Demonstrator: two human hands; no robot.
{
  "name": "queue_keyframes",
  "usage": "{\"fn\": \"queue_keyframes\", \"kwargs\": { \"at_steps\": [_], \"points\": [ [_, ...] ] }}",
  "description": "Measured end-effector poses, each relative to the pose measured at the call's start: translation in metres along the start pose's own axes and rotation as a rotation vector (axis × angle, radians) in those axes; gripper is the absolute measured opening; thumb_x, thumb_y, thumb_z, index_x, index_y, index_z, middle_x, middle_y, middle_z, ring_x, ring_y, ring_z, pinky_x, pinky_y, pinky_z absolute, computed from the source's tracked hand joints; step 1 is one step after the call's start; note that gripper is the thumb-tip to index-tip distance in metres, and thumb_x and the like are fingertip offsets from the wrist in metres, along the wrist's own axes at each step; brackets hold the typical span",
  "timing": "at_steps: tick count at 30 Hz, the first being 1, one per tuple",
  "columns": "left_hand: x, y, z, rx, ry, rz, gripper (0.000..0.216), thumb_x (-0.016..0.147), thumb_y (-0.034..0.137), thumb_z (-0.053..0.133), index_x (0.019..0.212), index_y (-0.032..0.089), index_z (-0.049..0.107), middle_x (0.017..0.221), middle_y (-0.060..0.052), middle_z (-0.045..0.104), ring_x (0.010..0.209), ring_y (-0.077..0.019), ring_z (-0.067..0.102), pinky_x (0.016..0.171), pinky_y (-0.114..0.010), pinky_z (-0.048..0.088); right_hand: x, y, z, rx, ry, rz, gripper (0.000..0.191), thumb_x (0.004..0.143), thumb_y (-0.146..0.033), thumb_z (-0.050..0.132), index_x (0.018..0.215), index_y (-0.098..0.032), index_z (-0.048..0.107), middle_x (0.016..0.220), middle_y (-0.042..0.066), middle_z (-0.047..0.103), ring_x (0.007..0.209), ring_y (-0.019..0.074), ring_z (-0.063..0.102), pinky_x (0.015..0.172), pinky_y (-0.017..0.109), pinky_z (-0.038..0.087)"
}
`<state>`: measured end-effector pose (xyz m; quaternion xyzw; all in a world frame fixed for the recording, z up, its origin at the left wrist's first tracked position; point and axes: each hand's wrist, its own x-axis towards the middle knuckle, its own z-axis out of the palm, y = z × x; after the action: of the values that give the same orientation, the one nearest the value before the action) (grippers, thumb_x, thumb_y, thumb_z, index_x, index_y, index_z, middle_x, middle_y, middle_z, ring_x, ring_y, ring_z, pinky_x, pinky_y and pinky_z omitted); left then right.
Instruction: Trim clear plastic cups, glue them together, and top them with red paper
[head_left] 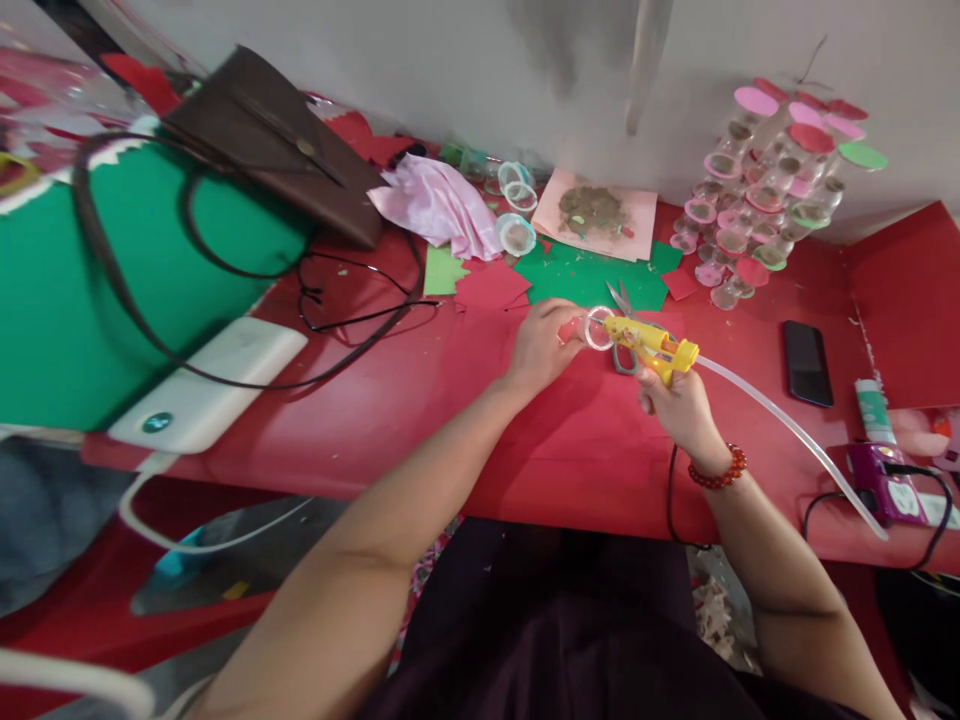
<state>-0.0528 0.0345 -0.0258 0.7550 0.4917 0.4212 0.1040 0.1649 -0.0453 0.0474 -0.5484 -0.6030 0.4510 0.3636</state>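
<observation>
My right hand (679, 405) is wrapped round a yellow hot glue gun (649, 345), which points left. A long, clear glue stick (787, 430) trails out of its back end. Held between the fingers of my left hand (544, 345) is a small clear plastic cup (599, 328), its round rim facing the gun. The gun's nozzle is at the cup's rim; whether they touch I cannot tell. Below the gun lie scissors (624, 358), partly hidden, on red paper (570, 440).
Behind my hands are a green sheet (592, 278), clear cups (517, 235) and a pink cloth (442, 205). A hanging of cups and paper discs (765, 200) stands back right, a phone (807, 362) nearer. Leftward are a brown bag (277, 150), eyeglasses (322, 300) and a white power strip (210, 385).
</observation>
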Motion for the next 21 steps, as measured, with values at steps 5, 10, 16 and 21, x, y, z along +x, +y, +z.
{"fn": "queue_keyframes", "kwargs": {
  "at_steps": [5, 10, 16, 21],
  "points": [
    [-0.0011, -0.0012, 0.0011, -0.001, 0.001, 0.021, 0.023, 0.094, 0.036, 0.068, 0.111, 0.022, 0.075, 0.115, -0.007, 0.076, 0.11, -0.0233, 0.071, 0.1, -0.038, 0.058, 0.0002, -0.0006, -0.0016, -0.025, 0.013, 0.002, 0.056, 0.084, -0.077, 0.061, 0.071, -0.022, 0.06, 0.044, -0.005, 0.045, 0.042, 0.0097, 0.042, 0.044, 0.025, 0.035],
    [-0.0018, 0.0, -0.0013, -0.021, -0.006, 0.034, 0.026, 0.094, 0.039, 0.068, 0.112, 0.022, 0.075, 0.116, -0.009, 0.076, 0.111, -0.0241, 0.07, 0.1, -0.039, 0.057, 0.0014, -0.0011, -0.003, -0.025, 0.054, 0.02, 0.056, 0.081, -0.076, 0.062, 0.074, -0.021, 0.061, 0.044, -0.006, 0.046, 0.041, 0.0098, 0.042, 0.044, 0.025, 0.034],
    [-0.0022, -0.0013, -0.0001, -0.021, 0.002, 0.044, 0.028, 0.095, 0.043, 0.067, 0.113, 0.022, 0.074, 0.116, -0.009, 0.076, 0.11, -0.0239, 0.07, 0.099, -0.039, 0.058, 0.0016, -0.0004, -0.0038, -0.014, 0.052, 0.041, 0.052, 0.082, -0.071, 0.064, 0.086, -0.019, 0.067, 0.045, -0.007, 0.047, 0.041, 0.0102, 0.043, 0.043, 0.024, 0.033],
    [-0.0015, -0.0029, 0.0024, -0.014, 0.012, 0.033, 0.025, 0.094, 0.04, 0.068, 0.11, 0.022, 0.075, 0.115, -0.008, 0.077, 0.109, -0.0235, 0.071, 0.099, -0.038, 0.058, 0.0003, -0.002, -0.0027, 0.001, 0.03, 0.022, 0.051, 0.081, -0.072, 0.066, 0.079, -0.02, 0.064, 0.043, -0.007, 0.046, 0.041, 0.0096, 0.043, 0.044, 0.024, 0.036]
  ]
}}
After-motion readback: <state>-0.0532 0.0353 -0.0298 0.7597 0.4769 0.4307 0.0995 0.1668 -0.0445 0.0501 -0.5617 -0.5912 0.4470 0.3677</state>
